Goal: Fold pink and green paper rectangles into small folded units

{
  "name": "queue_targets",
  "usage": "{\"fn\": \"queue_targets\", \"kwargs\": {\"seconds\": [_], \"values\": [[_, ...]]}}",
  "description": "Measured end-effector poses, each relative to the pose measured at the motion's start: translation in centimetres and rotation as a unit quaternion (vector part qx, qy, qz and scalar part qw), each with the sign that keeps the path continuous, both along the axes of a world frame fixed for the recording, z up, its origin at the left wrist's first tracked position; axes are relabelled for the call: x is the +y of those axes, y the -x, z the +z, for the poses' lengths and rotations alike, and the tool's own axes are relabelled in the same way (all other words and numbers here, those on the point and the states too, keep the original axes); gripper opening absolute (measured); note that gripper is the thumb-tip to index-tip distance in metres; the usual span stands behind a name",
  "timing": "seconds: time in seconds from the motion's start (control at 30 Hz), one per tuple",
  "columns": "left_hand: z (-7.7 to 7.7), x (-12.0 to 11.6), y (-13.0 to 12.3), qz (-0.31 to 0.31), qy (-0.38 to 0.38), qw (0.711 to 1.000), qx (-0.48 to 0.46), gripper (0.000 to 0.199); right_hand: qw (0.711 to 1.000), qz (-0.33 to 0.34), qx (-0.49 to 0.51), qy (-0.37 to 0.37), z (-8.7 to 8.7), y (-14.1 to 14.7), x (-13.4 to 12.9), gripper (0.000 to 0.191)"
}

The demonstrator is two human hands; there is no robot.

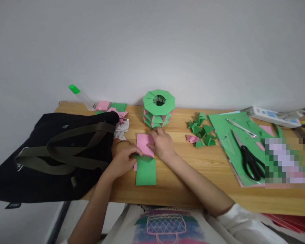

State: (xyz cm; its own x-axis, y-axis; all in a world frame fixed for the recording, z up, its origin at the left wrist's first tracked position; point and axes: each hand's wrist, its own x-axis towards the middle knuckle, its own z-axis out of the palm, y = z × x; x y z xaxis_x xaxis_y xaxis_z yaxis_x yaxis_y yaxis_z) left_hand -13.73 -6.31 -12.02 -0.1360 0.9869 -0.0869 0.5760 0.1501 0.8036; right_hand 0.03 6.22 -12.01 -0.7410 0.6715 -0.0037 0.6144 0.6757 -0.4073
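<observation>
A pink paper rectangle (144,145) lies in front of me, with a shadowed green edge along its lower side. My right hand (163,145) grips its right side between thumb and fingers. At its lower left, the fingertips of my left hand (124,158) are pinched on the same paper. Just below, nearer me, a flat green paper rectangle (146,173) rests on the table; a sliver of pink shows at its left. Behind my hands stands a round, layered green and pink paper structure (159,107) with a hole in its top.
A black bag (73,135) covers the table's left side, beside white paper scraps (122,129). To the right are folded green pieces (207,135), then green sheets (228,144) bearing black-handled scissors (250,162) and a pen-like tool (241,127). A white power strip (274,117) lies behind.
</observation>
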Motion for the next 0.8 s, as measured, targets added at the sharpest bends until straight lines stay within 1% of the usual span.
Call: {"fn": "queue_targets", "kwargs": {"seconds": [0.2,0.33,0.4,0.5,0.57,0.6,0.67,0.73,0.8], "values": [[-0.2,0.3,0.0,0.012,0.002,1.000,-0.003,0.025,0.997,-0.001,0.071,0.003,-1.5,-0.5,-0.5,0.016],[0.0,0.3,-0.4,0.025,0.004,1.000,-0.004,0.019,0.989,0.011,0.141,0.034,-2.2,-1.0,-0.4,0.024],[0.5,-0.1,-0.6,0.027,0.009,0.999,-0.013,0.015,0.981,0.017,0.183,0.064,-2.1,-1.5,0.0,0.024],[1.9,-0.5,-0.4,0.044,0.013,0.998,-0.042,0.013,0.961,0.008,0.246,0.128,-1.4,-3.4,1.1,0.021],[2.7,-0.2,0.2,0.071,0.005,0.995,-0.073,0.017,0.943,-0.027,0.283,0.171,-0.9,-5.3,2.2,0.027],[2.9,0.2,0.6,0.078,0.002,0.993,-0.092,0.020,0.934,-0.049,0.299,0.191,-0.6,-6.4,2.8,0.031],[2.6,1.6,1.5,0.065,-0.006,0.994,-0.083,0.027,0.916,-0.085,0.321,0.225,-0.1,-8.6,3.9,0.034],[1.5,3.3,2.4,0.032,-0.012,0.999,-0.016,0.033,0.901,-0.120,0.335,0.246,0.3,-10.4,4.5,0.034],[0.3,4.8,2.8,0.022,-0.006,1.000,0.007,0.035,0.889,-0.146,0.346,0.263,0.7,-11.7,4.6,0.033]]}}
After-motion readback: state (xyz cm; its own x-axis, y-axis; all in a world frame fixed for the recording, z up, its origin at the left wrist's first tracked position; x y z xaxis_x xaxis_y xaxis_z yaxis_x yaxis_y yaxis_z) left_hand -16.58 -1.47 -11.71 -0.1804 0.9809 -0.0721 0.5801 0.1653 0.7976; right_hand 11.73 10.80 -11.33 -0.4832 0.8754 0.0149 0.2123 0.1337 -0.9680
